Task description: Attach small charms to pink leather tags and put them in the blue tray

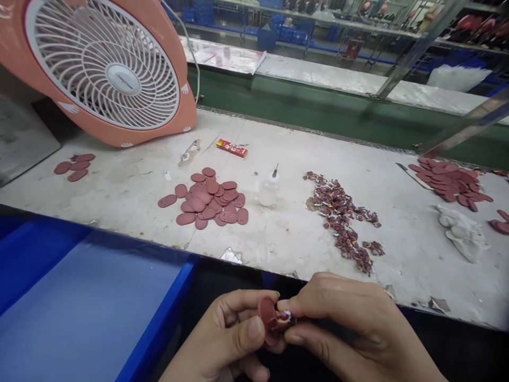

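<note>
My left hand (234, 331) grips a dark red oval disc (267, 313) by its edge, between thumb and fingers, below the table's front edge. The thumb and forefinger of my right hand (342, 321) pinch a small dark red figure-like piece (283, 318) with a bit of white and a yellowish band. The small piece is against the disc's face; whether the two are joined I cannot tell. On the table lie a pile of similar oval discs (210, 199) and, to its right, a heap of similar small figure-like pieces (342, 215).
A clear squeeze bottle (268, 191) with a needle tip stands between the piles. Behind are a small red box (231, 148) and an orange fan (119, 74). More discs (449, 180), a thin blade-like tool (413, 176) and a white cloth (463, 232) lie right. A blue bin (159, 323) is front left.
</note>
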`<control>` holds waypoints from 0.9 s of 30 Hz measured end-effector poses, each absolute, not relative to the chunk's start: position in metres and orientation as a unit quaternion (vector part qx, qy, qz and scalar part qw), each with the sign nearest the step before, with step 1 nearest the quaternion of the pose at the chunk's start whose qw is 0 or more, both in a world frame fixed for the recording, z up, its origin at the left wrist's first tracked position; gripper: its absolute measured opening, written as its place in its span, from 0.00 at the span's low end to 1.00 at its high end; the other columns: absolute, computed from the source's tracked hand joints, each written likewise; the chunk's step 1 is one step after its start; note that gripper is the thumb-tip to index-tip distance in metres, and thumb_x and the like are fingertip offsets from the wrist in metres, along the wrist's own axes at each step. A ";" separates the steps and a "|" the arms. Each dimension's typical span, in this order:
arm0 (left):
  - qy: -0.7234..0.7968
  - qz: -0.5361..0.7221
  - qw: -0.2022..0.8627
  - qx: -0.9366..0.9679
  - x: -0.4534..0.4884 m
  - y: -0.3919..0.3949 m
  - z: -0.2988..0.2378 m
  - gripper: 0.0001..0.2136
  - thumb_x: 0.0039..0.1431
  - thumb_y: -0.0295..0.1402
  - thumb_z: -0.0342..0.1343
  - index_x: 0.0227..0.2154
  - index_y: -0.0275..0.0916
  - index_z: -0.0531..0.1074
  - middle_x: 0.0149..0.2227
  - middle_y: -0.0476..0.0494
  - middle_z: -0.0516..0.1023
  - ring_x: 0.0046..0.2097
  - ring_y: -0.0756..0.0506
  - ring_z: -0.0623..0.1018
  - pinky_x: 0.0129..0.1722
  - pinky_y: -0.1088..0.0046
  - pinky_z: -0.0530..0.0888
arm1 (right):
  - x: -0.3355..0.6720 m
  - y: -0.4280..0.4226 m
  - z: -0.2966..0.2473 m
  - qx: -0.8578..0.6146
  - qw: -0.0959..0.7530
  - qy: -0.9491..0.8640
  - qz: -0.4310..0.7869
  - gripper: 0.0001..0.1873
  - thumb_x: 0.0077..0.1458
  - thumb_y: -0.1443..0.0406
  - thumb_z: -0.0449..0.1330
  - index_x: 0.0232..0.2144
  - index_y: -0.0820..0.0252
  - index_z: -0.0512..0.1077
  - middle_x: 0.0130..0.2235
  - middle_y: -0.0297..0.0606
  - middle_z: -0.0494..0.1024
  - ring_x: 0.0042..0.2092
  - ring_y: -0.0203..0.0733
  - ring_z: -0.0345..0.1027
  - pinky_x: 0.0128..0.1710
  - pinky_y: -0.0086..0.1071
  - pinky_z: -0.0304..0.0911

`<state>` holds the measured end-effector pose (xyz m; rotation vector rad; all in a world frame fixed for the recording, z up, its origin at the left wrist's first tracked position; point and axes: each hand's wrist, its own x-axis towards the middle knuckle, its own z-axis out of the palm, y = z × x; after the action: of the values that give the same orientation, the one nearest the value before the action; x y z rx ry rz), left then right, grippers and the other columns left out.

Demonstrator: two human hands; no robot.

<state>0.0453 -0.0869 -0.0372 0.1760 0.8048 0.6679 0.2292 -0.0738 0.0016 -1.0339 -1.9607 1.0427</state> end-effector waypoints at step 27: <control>0.424 0.321 0.845 0.057 0.046 -0.085 -0.039 0.14 0.36 0.33 0.70 0.30 0.39 0.78 0.23 0.51 0.80 0.26 0.53 0.77 0.19 0.85 0.71 | 0.225 -0.064 -0.004 -0.373 0.311 -0.787 0.380 0.09 0.53 0.71 0.62 0.38 0.55 0.71 0.30 0.30 0.78 0.30 0.30 0.72 0.34 0.19 0.66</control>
<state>0.0462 -0.0850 -0.0389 0.1212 0.8955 0.6781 0.2246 -0.0639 -0.0038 -0.9853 -2.0783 1.0038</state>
